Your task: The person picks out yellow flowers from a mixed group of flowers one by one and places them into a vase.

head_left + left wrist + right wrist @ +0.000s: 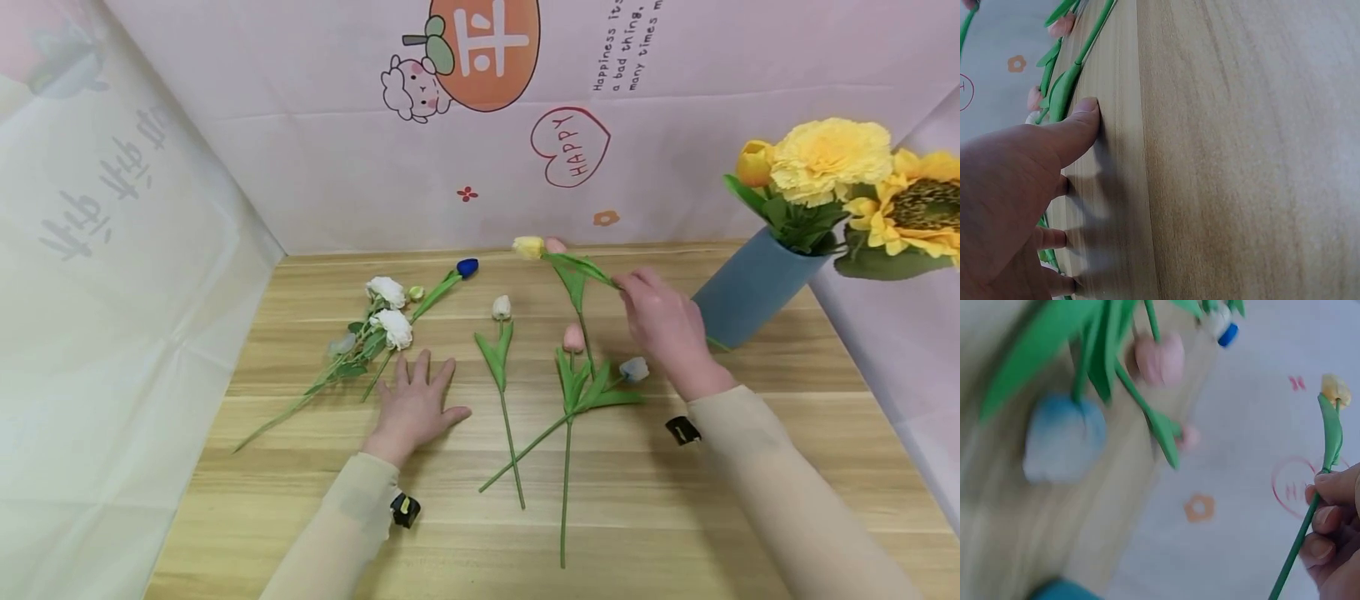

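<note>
My right hand (663, 329) pinches the green stem of a pale yellow tulip (528, 247) above the table. In the right wrist view the tulip's bloom (1335, 390) points away, with thumb and fingers around its stem. My left hand (414, 407) rests on the wood with its fingers spread, holding nothing. Left of it lie a white flower spray (392, 329) and a blue tulip (467, 267). Between the hands lie a white tulip (501, 307), a pink tulip (573, 337) and a pale blue tulip (634, 369); another pink tulip (556, 245) is partly behind the yellow one.
At the right stands a blue vase (761, 279), seen tilted, holding a yellow carnation-like flower (832, 162), an orange-yellow tulip (754, 162) and a sunflower (918, 204). A printed cloth (337, 183) hangs behind the wooden table (450, 550) and at its sides.
</note>
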A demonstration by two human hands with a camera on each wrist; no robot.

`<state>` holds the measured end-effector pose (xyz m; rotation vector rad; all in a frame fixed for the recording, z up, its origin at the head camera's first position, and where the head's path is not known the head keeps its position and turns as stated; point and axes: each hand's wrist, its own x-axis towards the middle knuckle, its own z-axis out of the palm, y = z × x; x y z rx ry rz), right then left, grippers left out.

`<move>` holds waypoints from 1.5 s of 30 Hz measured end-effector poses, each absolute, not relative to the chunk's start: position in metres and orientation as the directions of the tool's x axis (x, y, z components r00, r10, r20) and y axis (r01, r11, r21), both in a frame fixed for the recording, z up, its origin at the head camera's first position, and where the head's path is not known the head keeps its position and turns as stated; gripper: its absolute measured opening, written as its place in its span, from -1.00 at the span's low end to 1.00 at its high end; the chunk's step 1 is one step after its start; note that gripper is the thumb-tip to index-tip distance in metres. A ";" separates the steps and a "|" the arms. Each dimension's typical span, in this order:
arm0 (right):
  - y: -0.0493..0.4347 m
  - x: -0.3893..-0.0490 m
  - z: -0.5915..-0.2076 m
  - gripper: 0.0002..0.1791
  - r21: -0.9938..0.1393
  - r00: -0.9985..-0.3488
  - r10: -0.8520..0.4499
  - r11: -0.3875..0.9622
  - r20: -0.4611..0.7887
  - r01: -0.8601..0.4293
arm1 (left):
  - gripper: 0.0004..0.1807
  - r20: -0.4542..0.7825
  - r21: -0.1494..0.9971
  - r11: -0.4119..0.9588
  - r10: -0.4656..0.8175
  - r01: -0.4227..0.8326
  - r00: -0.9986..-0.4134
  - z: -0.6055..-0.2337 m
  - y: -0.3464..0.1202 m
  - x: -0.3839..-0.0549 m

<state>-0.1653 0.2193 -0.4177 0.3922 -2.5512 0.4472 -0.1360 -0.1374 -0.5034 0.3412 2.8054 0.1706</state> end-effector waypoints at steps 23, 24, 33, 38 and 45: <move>0.241 -0.155 -0.361 -0.84 0.040 -0.303 -0.259 0.816 0.917 -0.576 | -0.04 -0.290 0.166 0.961 0.260 0.219 -0.921 -0.499 -0.136 -0.133; 0.242 -0.155 -0.361 -0.85 0.039 -0.309 -0.260 0.819 0.915 -0.572 | -0.04 -0.287 0.167 0.961 0.261 0.220 -0.921 -0.499 -0.136 -0.133; 0.270 -0.167 -0.369 -0.92 -0.108 -0.414 -0.104 0.883 0.904 -0.457 | -0.04 -0.282 0.171 0.958 0.271 0.230 -0.920 -0.502 -0.137 -0.133; 0.284 -0.168 -0.371 -0.93 -0.269 -0.439 0.071 0.872 0.895 -0.408 | -0.04 -0.290 0.172 0.958 0.272 0.229 -0.918 -0.504 -0.138 -0.134; 0.296 -0.168 -0.370 -0.79 -0.415 -0.390 0.291 0.864 0.874 -0.286 | -0.04 -0.309 0.169 0.961 0.264 0.221 -0.914 -0.505 -0.139 -0.134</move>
